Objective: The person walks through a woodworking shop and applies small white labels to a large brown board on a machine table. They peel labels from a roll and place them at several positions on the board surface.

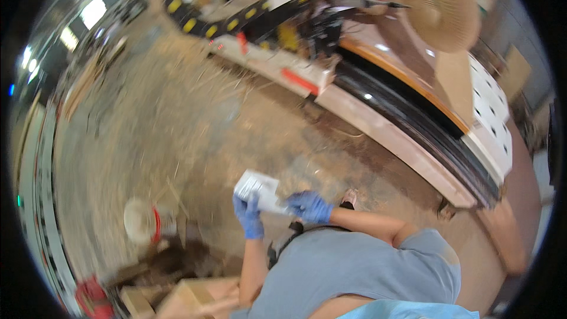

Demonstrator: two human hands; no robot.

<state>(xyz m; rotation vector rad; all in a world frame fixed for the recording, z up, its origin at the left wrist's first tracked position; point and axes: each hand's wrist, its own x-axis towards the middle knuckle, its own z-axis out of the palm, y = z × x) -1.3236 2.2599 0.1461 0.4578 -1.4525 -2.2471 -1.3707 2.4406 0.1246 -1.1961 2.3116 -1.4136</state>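
In front of my body I hold a white, rectangular packet [269,194] with a slightly shiny patch on its upper left. My left hand [250,215], in a blue glove, grips it from the lower left side with the thumb over its face. My right hand [309,206], gloved in blue too, has its curled fingers closed at the packet's lower right edge. Whether the packet is a flat pouch or a thin box is too blurred to tell.
A long machine with a black, orange-edged side [407,88] and a thick ribbed hose [440,9] runs along the right. On the dusty floor, a white bucket [139,220] stands at the left. Wooden pieces [198,295] and a red object [93,298] lie at lower left.
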